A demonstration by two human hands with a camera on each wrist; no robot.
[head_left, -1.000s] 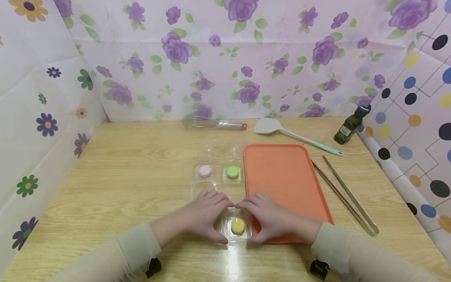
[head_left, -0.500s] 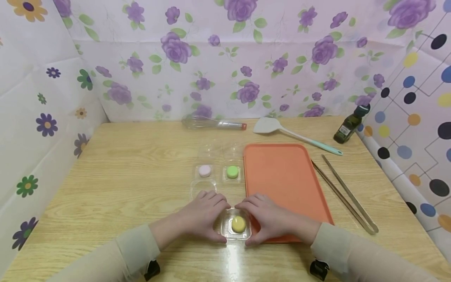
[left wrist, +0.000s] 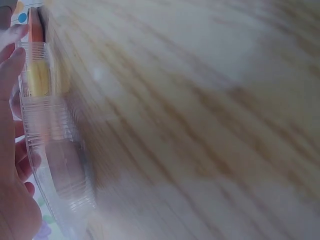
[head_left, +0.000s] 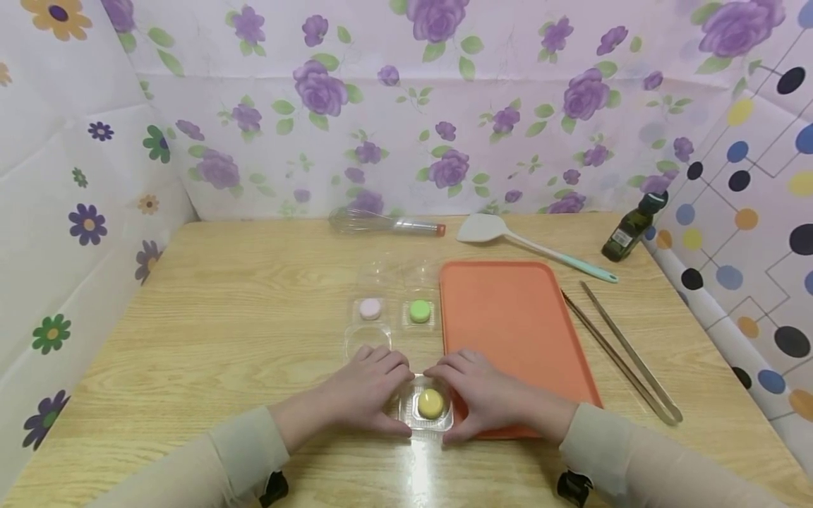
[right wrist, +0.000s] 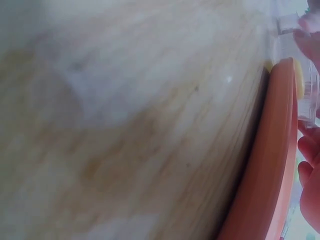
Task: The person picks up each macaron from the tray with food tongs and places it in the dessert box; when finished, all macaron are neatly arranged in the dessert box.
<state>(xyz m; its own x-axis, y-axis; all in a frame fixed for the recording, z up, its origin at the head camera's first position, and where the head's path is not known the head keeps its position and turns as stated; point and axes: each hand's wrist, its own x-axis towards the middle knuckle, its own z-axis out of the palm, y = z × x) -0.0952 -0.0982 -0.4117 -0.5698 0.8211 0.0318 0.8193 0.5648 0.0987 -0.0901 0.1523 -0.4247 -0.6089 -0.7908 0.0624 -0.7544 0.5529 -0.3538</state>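
Left hand (head_left: 365, 391) and right hand (head_left: 485, 391) hold a clear plastic box (head_left: 409, 408) between them, fingers curled to its far corners, thumbs at the near ones. Inside sits a yellow macaron (head_left: 430, 403), flat, round face up. The box is nearly square from above, so neither side reads as a long axis; its edges run roughly left-right and near-far on the wood-grain counter (head_left: 254, 303), just beside the near left side of an orange tray (head_left: 508, 310). Farther off lie a pale pink macaron (head_left: 370, 308) and, to its right, a green macaron (head_left: 420, 311).

The left wrist view shows what the left hand hides in the head view: a mauve-brown round piece (left wrist: 66, 167) in clear plastic, left of the yellow one. The right wrist view shows the tray's raised rim, with a strip of yellow behind it.

Compared with a second ago, the yellow macaron sits slightly farther away, and the box's near edge shows more sharply; both hands keep almost the same pose.
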